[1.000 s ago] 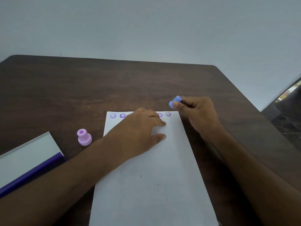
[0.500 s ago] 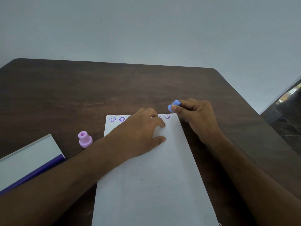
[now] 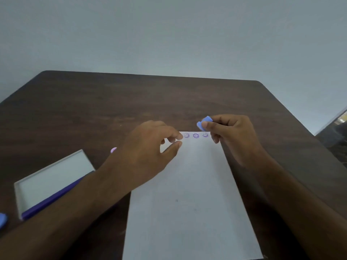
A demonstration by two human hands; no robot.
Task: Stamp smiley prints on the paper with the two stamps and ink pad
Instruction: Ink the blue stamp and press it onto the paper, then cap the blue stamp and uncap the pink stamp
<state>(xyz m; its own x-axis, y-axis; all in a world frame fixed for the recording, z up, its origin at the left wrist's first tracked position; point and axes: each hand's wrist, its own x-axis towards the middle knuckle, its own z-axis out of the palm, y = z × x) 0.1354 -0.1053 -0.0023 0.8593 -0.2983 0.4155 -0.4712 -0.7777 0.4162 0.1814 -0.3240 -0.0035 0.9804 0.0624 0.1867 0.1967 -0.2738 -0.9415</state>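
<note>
A white sheet of paper (image 3: 189,194) lies lengthwise on the dark wooden table (image 3: 131,102). Purple smiley prints (image 3: 195,135) run along its far edge; three show, others are hidden by my left hand. My right hand (image 3: 232,136) holds the blue stamp (image 3: 204,121) just above the paper's far right corner. My left hand (image 3: 150,152) hovers over the paper's upper left part, fingers loosely curled, holding nothing. The pink stamp (image 3: 113,150) peeks out behind my left wrist. The ink pad (image 3: 54,181), its lid open, sits at the left.
A small blue object (image 3: 2,220) shows at the far left edge, cut off by the frame. A pale wall stands behind the table's far edge. The table's right edge drops to a dark floor (image 3: 338,139).
My left hand has lifted off the paper and shifted left, uncovering more prints. My right hand holds the blue stamp in much the same spot. The camera has tilted upward.
</note>
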